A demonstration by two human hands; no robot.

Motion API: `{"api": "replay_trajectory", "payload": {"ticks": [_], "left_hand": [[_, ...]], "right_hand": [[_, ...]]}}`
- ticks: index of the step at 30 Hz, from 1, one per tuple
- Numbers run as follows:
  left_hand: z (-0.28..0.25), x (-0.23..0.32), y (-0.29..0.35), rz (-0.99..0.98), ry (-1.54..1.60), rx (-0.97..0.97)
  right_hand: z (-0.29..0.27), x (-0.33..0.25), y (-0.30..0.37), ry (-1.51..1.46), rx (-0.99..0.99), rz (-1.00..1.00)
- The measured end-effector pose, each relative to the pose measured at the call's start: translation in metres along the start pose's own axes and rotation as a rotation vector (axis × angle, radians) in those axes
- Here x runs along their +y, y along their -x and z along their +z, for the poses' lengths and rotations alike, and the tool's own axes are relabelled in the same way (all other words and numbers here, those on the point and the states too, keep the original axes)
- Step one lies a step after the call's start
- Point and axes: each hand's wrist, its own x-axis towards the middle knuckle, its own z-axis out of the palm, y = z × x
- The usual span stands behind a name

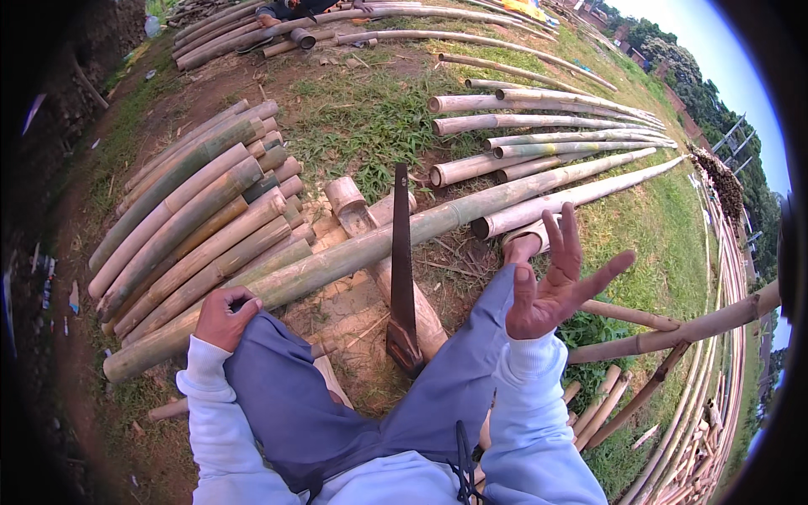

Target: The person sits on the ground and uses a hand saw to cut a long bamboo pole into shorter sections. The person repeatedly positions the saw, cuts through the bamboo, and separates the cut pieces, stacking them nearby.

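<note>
My left hand [225, 318] is curled into a loose fist beside my left knee, in front of a long greenish bamboo pole [353, 255]. Whatever its fingers may hold is hidden. Raised above my right knee, my right hand [551, 282] is empty, palm up with its fingers spread. Between my legs a handsaw [402, 261] stands with its dark blade pointing away and its handle toward me. The blade crosses in front of the pole, and no hand touches it. Under the pole lies a thick bamboo piece [412, 311] with a notched end piece [349, 206] beyond.
A stack of short cut bamboo [189, 210] lies to the left. Long bamboo poles [547, 126] spread over the grass at the far right. A bamboo frame [673, 330] stands beside my right arm. Another person's hand [268, 18] shows at the far bamboo pile [227, 42].
</note>
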Motion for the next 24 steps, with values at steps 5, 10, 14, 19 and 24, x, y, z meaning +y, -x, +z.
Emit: {"api": "replay_trajectory", "payload": {"ticks": [5,10,14,19,24], "left_hand": [[0.006,-0.008,0.020,0.020,0.056,0.103],[0.014,-0.011,0.040,0.022,0.298,0.177],[0.031,-0.056,0.056,-0.056,0.597,0.212],[0.091,-0.181,0.103,-0.381,0.914,0.181],[0.135,-0.161,0.106,-0.575,1.385,0.204]], "right_hand": [[0.023,-0.030,0.015,0.060,-0.377,0.047],[0.036,-0.006,0.177,0.185,-1.141,0.630],[0.019,-0.005,0.287,0.392,-1.544,0.679],[0.012,-0.006,0.324,0.408,-1.565,0.816],[0.010,0.015,0.316,0.274,-1.433,0.872]]}}
